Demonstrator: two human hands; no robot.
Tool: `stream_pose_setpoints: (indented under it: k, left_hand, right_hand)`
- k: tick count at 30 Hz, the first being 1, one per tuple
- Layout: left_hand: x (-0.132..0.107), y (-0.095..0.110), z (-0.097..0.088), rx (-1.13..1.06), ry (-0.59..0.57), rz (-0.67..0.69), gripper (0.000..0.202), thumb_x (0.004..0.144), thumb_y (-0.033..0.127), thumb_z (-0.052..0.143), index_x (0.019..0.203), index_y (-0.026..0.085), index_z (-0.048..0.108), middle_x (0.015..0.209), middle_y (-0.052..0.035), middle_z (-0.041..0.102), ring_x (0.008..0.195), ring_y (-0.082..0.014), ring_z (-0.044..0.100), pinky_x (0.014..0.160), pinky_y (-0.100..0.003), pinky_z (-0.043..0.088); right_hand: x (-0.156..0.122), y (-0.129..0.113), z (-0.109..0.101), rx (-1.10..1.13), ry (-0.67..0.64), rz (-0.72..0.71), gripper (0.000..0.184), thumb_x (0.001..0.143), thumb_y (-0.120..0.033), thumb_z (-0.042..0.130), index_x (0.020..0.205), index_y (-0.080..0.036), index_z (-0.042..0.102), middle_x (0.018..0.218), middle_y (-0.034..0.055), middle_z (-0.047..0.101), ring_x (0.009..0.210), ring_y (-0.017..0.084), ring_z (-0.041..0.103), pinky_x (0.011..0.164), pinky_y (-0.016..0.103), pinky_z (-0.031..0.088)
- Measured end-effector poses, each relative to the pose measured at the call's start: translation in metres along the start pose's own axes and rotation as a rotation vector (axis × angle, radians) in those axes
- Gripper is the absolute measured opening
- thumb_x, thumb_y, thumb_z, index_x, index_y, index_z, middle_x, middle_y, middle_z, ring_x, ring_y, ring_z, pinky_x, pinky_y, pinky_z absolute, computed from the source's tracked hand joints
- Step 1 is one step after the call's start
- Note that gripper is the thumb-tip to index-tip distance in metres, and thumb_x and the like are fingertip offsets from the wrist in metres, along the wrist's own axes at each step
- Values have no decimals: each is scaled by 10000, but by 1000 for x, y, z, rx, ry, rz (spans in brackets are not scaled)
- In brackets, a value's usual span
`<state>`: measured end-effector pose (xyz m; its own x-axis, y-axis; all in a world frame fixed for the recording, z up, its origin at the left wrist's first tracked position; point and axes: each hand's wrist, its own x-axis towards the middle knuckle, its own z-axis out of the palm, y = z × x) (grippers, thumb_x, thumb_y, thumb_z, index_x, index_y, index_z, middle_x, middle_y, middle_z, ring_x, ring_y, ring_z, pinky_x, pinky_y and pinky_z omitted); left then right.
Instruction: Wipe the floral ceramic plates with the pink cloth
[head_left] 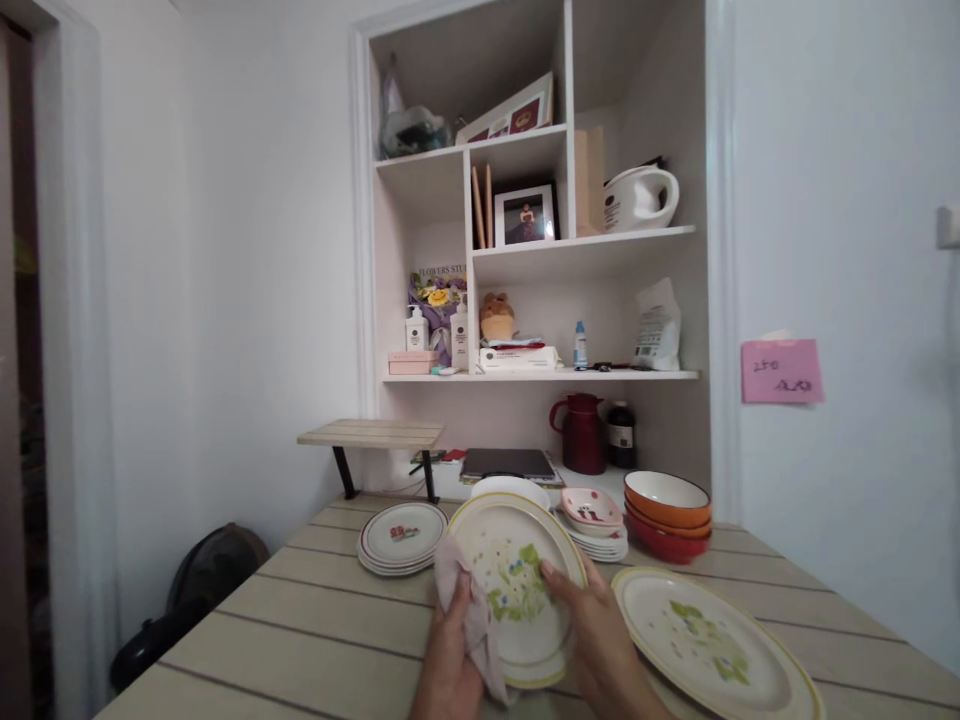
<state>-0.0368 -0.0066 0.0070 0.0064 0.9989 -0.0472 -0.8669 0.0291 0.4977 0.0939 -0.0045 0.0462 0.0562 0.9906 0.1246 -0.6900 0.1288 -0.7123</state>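
A cream plate (514, 570) with a yellow rim and green leaf print is tilted up above the table, its face toward me. My right hand (596, 640) grips its right edge, thumb on the face. My left hand (450, 660) is closed on a pinkish cloth (472, 615) pressed against the plate's left side. A second plate (712, 640) of the same pattern lies flat on the table just right of my right hand.
On the striped wooden table (315, 640) sit a stack of red-rimmed plates (401, 537), a stack of white plates with a small pink dish (592, 510), and orange and red bowls (666, 512). Shelves with a red jug (581, 432) stand behind. A fan (214, 570) sits low left.
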Motion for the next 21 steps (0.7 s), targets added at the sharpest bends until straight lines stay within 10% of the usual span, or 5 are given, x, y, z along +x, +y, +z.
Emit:
stream_pose_setpoints:
  k: [12, 21]
  left_hand:
    - [4, -5, 2, 22, -7, -19, 464, 797, 310, 667, 1214, 118, 595, 1207, -166, 669, 1142, -304, 605, 993, -431, 481]
    - [5, 25, -11, 366, 86, 199, 469, 675, 314, 785, 1078, 118, 648, 963, -145, 753, 913, -286, 707, 813, -384, 559]
  right_hand:
    - [-11, 25, 9, 148, 3, 7, 842, 656, -318, 778, 1391, -230, 377, 938, 62, 755, 823, 266, 711, 732, 394, 570]
    - [4, -20, -11, -110, -192, 257, 904, 636, -160, 730, 1422, -290, 302, 974, 71, 737, 787, 272, 714, 717, 416, 554]
